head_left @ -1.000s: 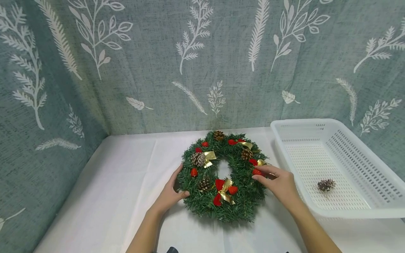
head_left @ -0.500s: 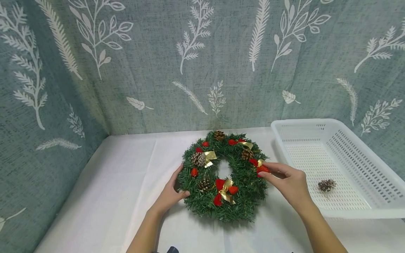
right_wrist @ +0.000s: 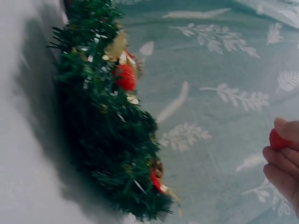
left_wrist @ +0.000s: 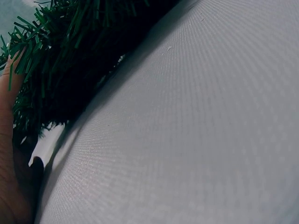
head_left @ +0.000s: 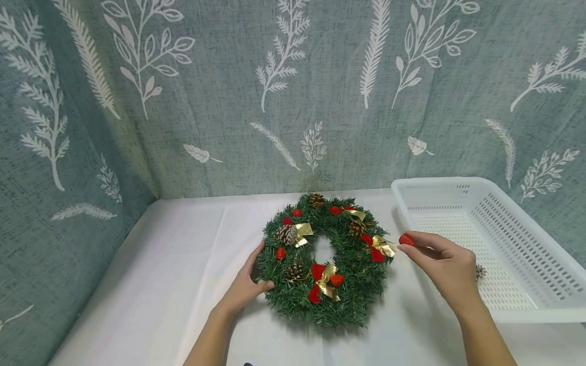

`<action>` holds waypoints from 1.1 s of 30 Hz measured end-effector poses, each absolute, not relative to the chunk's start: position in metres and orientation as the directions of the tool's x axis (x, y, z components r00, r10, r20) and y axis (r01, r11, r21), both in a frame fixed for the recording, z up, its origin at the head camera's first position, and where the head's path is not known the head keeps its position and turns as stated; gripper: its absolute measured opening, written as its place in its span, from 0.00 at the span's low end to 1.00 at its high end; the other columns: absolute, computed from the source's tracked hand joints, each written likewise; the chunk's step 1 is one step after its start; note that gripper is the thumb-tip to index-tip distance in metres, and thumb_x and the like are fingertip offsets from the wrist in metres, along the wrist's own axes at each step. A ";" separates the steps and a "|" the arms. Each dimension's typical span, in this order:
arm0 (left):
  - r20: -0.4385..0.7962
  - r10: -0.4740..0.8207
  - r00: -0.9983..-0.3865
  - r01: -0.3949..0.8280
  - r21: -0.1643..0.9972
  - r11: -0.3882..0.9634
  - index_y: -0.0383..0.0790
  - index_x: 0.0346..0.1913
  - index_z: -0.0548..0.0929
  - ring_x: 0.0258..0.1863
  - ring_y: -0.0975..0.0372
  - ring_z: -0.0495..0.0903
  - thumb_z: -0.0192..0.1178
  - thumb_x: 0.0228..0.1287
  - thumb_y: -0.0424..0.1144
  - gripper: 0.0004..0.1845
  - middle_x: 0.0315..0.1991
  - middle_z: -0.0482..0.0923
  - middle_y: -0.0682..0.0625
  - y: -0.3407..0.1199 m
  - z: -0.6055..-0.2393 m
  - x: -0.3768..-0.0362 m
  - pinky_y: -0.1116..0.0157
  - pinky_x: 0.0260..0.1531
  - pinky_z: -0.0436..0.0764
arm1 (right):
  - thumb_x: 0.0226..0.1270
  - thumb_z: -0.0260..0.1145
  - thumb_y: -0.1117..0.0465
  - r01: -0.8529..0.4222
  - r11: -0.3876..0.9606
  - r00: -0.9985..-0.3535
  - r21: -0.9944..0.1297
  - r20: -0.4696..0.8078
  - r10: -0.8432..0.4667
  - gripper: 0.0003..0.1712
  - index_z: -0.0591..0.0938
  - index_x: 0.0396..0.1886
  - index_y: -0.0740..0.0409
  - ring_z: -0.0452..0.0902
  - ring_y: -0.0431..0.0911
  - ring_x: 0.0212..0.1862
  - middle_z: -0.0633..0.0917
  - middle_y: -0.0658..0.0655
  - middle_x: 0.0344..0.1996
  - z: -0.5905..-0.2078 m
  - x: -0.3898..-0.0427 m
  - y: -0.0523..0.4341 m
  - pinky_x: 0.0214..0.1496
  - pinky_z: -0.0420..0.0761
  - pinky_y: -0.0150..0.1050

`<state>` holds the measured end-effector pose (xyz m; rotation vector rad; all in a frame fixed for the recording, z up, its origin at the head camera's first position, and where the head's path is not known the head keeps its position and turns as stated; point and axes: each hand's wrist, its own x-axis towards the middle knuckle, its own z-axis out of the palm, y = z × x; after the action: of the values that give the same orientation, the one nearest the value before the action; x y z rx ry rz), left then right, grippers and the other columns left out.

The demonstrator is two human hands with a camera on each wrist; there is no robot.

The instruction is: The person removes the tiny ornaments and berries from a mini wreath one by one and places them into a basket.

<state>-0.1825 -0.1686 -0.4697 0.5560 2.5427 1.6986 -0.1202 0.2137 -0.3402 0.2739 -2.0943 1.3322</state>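
A green wreath with pinecones, red berries and gold bows lies flat on the white table. My left hand holds its left edge, thumb on the needles; the left wrist view shows the needles against my palm. My right hand is lifted just right of the wreath and pinches a small red berry at its fingertips. The right wrist view shows the same berry between my fingers, clear of the wreath.
A white perforated basket stands at the right of the table, with a pinecone in it partly hidden behind my right hand. A patterned green curtain closes off the back and left. White tablecloth lies left of the wreath.
My right hand has pulled the red berry off the wreath's right side and moved right with it, toward the basket. The left hand has stayed on the wreath's left edge.
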 end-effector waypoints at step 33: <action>0.170 0.317 -0.933 0.280 0.897 0.341 0.56 0.76 0.46 0.73 0.42 0.42 0.64 0.47 0.68 0.57 0.76 0.42 0.47 -0.169 -0.468 -0.184 0.33 0.63 0.47 | 0.43 0.70 0.84 -0.520 0.310 -0.650 -0.796 0.604 0.461 0.17 0.82 0.38 0.81 0.84 0.34 0.31 0.88 0.45 0.27 -0.321 -0.118 0.265 0.37 0.80 0.21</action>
<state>-0.1838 -0.1689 -0.4682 0.5664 2.5445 1.6912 -0.1177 0.2653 -0.3210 0.0536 -1.7389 1.4726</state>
